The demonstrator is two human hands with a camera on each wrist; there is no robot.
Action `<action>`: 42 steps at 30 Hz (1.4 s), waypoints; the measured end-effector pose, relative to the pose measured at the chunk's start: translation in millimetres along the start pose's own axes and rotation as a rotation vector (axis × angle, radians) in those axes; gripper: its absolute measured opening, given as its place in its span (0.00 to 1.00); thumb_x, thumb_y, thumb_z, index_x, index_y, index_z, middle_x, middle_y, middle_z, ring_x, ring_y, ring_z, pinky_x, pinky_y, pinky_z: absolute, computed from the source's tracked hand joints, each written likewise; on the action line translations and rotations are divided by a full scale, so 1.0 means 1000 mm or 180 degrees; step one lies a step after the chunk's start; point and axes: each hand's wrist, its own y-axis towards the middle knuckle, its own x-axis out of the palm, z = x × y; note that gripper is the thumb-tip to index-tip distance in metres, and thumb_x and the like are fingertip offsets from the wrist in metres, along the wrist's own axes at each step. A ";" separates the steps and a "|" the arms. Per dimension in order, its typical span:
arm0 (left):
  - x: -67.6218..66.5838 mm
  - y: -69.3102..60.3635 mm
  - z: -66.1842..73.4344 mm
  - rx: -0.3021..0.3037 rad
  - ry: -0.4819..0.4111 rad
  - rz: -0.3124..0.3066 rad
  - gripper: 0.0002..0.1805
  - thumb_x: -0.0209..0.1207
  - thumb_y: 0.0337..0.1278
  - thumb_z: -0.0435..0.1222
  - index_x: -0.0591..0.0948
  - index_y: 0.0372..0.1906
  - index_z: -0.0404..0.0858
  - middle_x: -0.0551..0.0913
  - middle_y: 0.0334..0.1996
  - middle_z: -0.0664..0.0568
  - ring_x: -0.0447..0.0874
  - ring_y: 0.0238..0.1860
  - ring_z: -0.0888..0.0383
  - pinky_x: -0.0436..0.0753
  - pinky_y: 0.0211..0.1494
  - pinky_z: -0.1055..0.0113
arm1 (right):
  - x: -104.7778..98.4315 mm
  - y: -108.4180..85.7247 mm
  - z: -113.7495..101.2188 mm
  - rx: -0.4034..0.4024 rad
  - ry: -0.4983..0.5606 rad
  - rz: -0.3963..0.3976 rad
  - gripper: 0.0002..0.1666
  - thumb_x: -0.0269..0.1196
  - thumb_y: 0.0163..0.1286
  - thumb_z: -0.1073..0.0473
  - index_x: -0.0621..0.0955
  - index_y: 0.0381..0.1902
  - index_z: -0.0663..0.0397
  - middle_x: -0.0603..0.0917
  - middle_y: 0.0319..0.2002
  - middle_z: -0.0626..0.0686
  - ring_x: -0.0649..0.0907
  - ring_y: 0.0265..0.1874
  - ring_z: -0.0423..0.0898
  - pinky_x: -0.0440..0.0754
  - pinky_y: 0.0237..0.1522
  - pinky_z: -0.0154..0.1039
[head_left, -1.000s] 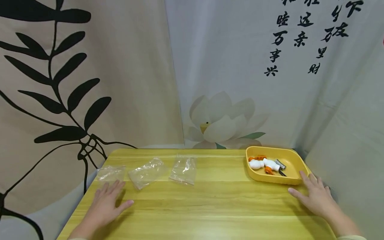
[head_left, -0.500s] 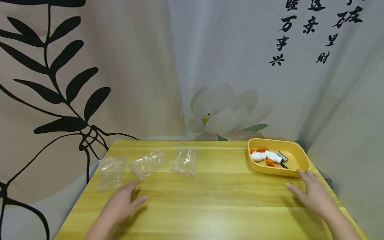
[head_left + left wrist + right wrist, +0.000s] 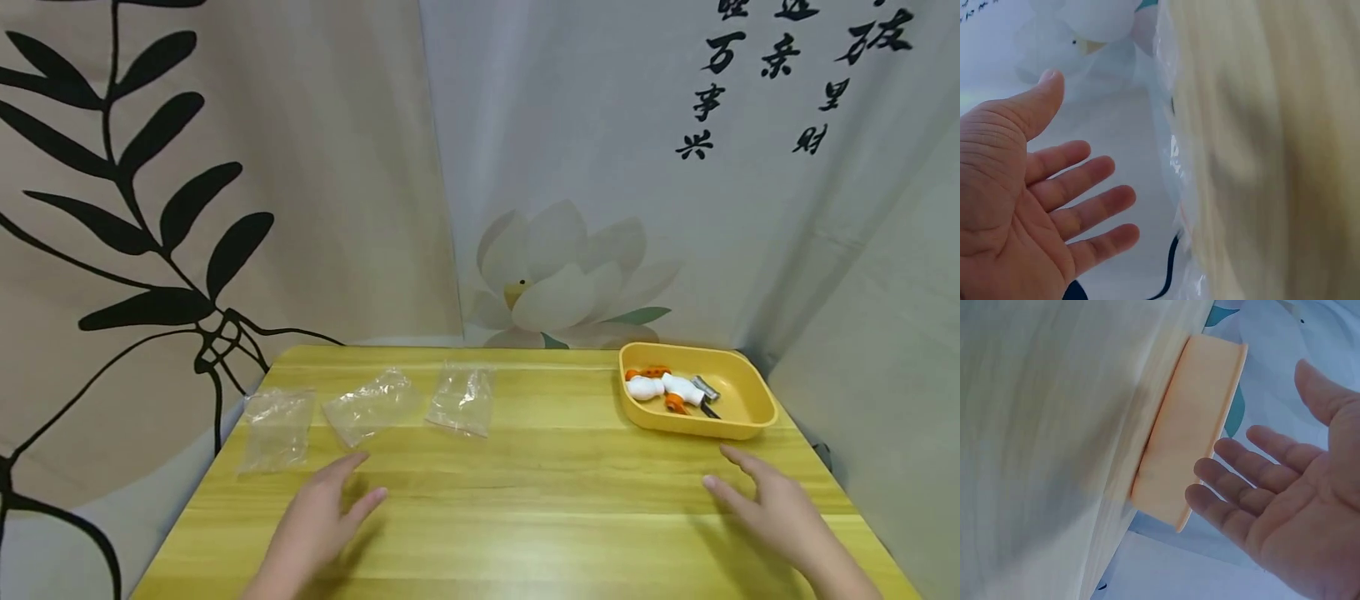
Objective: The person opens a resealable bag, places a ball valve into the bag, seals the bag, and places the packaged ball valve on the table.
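Note:
Both hands hover over the table with nothing in them. In the head view my left hand (image 3: 318, 517) is at the lower left, fingers extended, in front of the clear plastic bags. Its wrist view shows the palm with thumb and fingers spread. My right hand (image 3: 772, 508) is at the lower right, apart from the near side of the yellow tray (image 3: 693, 423). Fingers are stretched out in the right wrist view too. Inside the tray lie white parts (image 3: 681, 388), orange pieces (image 3: 676, 403), a small grey cylinder (image 3: 705, 387) and a thin black piece (image 3: 708, 409).
Three clear plastic bags lie at the table's back left: a left one (image 3: 277, 429), a middle one (image 3: 372, 406) and a right one (image 3: 461, 398). Behind the wooden table (image 3: 525, 508) hangs a printed curtain (image 3: 360, 183). Its right part comes close to the table's right edge.
My left hand has moved right and away from the leftmost bag, which now shows in full. My right hand has drawn back from the tray. The head view has tilted down slightly.

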 end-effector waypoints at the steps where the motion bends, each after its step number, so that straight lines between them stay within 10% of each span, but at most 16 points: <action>1: 0.001 -0.001 0.003 0.0011 -0.0002 0.0016 0.40 0.63 0.72 0.60 0.75 0.75 0.36 0.79 0.72 0.36 0.78 0.72 0.33 0.77 0.73 0.34 | 0.001 -0.002 -0.002 -0.0011 0.0033 0.0010 0.45 0.60 0.81 0.36 0.70 0.76 0.69 0.74 0.70 0.77 0.79 0.63 0.78 0.80 0.56 0.74; 19: 0.034 0.008 0.024 0.0474 0.0195 0.0195 0.29 0.72 0.67 0.49 0.84 0.65 0.37 0.87 0.62 0.41 0.86 0.64 0.40 0.84 0.68 0.42 | 0.008 -0.014 -0.022 0.0066 0.0220 0.0023 0.45 0.59 0.81 0.35 0.69 0.78 0.65 0.76 0.70 0.77 0.78 0.65 0.78 0.82 0.57 0.73; 33: 0.062 0.042 0.034 0.1118 0.0759 0.0077 0.26 0.72 0.66 0.51 0.85 0.60 0.38 0.89 0.59 0.46 0.86 0.63 0.45 0.84 0.70 0.45 | 0.022 -0.021 -0.040 -0.0035 0.0425 -0.0022 0.41 0.62 0.80 0.37 0.75 0.74 0.63 0.82 0.67 0.71 0.84 0.63 0.67 0.85 0.58 0.66; 42: 0.071 0.078 0.036 0.1412 0.0996 0.0326 0.27 0.74 0.63 0.47 0.84 0.60 0.36 0.88 0.57 0.45 0.86 0.61 0.46 0.85 0.68 0.49 | 0.034 -0.024 -0.055 -0.0121 0.0545 -0.0128 0.38 0.63 0.79 0.37 0.78 0.72 0.60 0.83 0.68 0.63 0.82 0.67 0.63 0.84 0.62 0.64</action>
